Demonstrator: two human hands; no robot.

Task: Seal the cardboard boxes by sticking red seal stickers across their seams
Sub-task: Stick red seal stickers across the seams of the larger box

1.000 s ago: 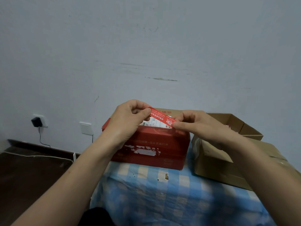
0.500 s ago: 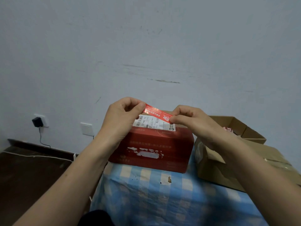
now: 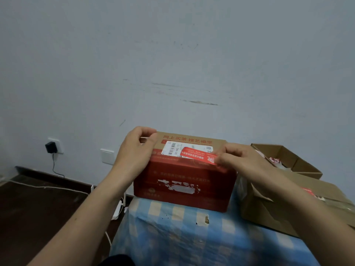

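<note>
A red cardboard box [image 3: 184, 181] stands on the blue-checked tablecloth [image 3: 192, 237], its top showing a brown flap and a white shipping label. A red seal sticker [image 3: 196, 154] lies slanted over the label and the front top edge. My right hand [image 3: 236, 160] pinches the sticker's right end. My left hand [image 3: 134, 150] hovers at the box's top left corner, thumb and fingers curled together, and I see nothing in it. It is apart from the sticker.
A closed brown box [image 3: 278, 212] with a red sticker [image 3: 307, 191] on top sits at the right. Behind it stands an open brown box [image 3: 292, 162] holding red and white strips. The wall is close behind. A plugged socket [image 3: 51, 146] and a power strip [image 3: 118, 210] are at the left.
My left hand has let go of the sticker's left end and shifted to the box's corner. My right hand has brought the sticker down onto the box top.
</note>
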